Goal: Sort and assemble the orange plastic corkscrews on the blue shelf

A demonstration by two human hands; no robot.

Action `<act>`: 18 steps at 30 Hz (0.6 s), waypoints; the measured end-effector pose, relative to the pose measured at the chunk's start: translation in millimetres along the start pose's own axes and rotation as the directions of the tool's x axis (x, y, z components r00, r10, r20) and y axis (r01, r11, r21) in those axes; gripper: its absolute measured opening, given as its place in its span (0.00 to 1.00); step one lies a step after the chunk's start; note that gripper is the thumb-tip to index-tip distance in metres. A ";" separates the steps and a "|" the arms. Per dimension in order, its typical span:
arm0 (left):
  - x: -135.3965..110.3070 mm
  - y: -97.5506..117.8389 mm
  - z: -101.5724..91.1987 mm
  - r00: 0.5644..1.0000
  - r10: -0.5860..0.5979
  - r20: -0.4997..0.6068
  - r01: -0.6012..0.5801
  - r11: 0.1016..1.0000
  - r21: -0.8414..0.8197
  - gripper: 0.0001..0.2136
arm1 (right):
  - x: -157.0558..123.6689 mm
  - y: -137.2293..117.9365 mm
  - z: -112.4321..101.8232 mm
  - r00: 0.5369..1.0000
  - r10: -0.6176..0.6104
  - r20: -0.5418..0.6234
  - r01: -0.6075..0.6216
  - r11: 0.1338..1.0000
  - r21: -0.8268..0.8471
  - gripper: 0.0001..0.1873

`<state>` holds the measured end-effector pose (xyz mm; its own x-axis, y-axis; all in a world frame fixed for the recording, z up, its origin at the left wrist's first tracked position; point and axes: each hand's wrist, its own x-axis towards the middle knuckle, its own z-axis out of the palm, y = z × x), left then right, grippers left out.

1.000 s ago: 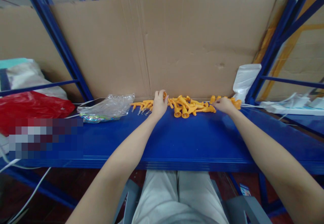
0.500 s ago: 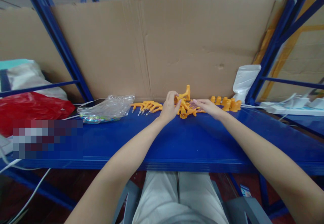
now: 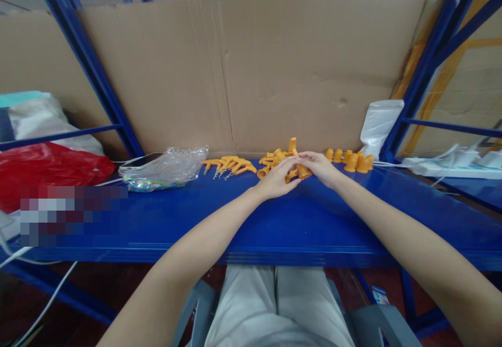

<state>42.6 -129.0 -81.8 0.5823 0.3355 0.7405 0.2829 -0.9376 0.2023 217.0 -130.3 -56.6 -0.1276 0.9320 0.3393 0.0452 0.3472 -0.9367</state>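
My left hand (image 3: 279,178) and my right hand (image 3: 319,165) meet over the blue shelf (image 3: 274,216), fingers pinched together on a small orange plastic part (image 3: 301,171). One orange piece (image 3: 292,145) sticks up just behind the fingers. A loose pile of orange parts (image 3: 270,159) lies right behind my hands. To the left sits a row of orange pieces with small springs (image 3: 229,165). To the right stands a group of short orange caps (image 3: 351,160).
A crumpled clear plastic bag (image 3: 167,166) lies left of the parts. A red bag (image 3: 47,166) sits at far left, a white bag (image 3: 380,122) at right. Cardboard (image 3: 254,70) lines the back. A white power strip (image 3: 435,166) and blue uprights stand to the right.
My hands came together from apart: the left moved right from the spring pieces, the right moved left from the caps, and both now pinch one orange part nearer to me.
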 end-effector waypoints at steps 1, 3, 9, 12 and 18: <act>0.3 1.2 -1.4 1.000 -0.022 -0.004 0.022 1.000 -0.008 0.18 | 0.7 0.7 -1.6 1.000 -0.019 0.001 0.019 0.999 -0.025 0.11; 1.5 3.6 -5.6 0.995 -0.087 -0.044 0.088 0.996 0.017 0.16 | 2.1 1.2 -5.9 0.998 -0.059 0.019 0.061 0.990 -0.127 0.11; 9.5 2.5 -20.8 0.883 -0.334 -0.331 0.361 0.932 0.023 0.15 | 6.2 1.1 -22.6 0.937 -0.317 0.146 0.336 0.705 -0.625 0.11; 13.3 -0.8 -23.2 0.775 -0.572 -0.268 0.532 0.820 -0.210 0.16 | 7.6 2.8 -27.8 0.881 -0.400 0.253 0.446 0.518 -0.730 0.13; 16.7 7.1 -21.6 0.611 -0.783 0.120 0.709 0.474 -0.522 0.05 | 6.3 1.1 -26.1 0.812 -0.386 0.438 0.558 0.291 -0.777 0.16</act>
<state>37.9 -132.0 -54.1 0.2255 0.9497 0.2172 0.1489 -0.2539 0.9557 242.1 -121.3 -53.3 -0.5555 0.5768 0.5990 0.7116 0.7024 -0.0164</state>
